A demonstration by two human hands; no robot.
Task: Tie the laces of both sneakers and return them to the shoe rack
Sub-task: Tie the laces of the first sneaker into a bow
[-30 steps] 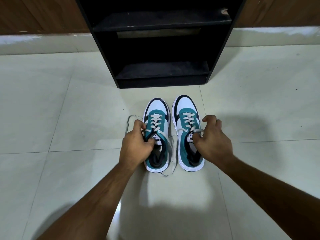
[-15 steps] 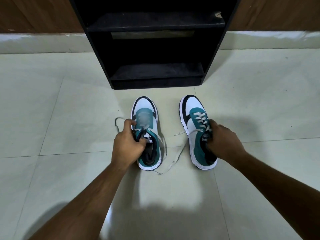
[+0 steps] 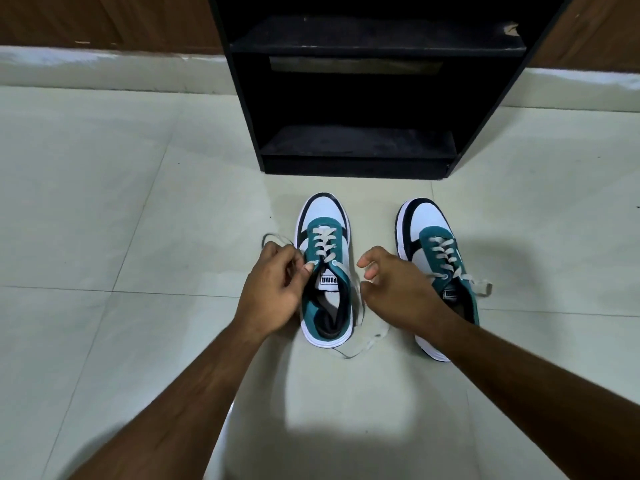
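Left hand (image 3: 273,289) pinches left Puma sneaker's (image 3: 325,271) lace (image 3: 277,239); right hand (image 3: 398,285) open, empty, between sneakers. Right sneaker (image 3: 433,251) at 3 o'clock, black shoe rack (image 3: 356,147) at 12.

bare forearms, no sleeves

The only readable text is the brand word "PUMA" in black letters on the white tongue label (image 3: 328,280) of the left sneaker (image 3: 325,268), seen upside down, while the right sneaker's (image 3: 437,258) tongue label is too blurred to read.
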